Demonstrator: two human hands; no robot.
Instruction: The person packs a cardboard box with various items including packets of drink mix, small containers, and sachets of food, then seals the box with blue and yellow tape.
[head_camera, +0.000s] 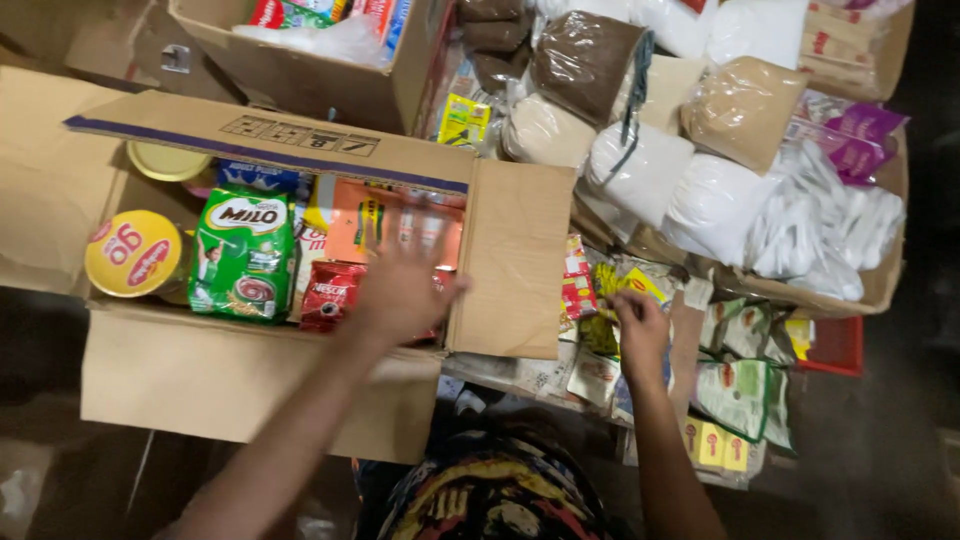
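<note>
Patterned cloth at the person's lap fills the bottom edge. Above it, the left hand hovers with fingers spread, holding nothing, over a red pouch inside the cardboard box. That soft, light pouch looks crushable; its edges suit gripping. The right hand rests on flat sachets beside the box; whether it grips one cannot be told.

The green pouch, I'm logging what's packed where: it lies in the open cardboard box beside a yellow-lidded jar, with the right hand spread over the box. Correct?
Not quite. The head view shows the left hand spread over the cardboard box; the right hand is on the sachets outside it. The green pouch does lie beside the yellow-lidded jar.
</note>
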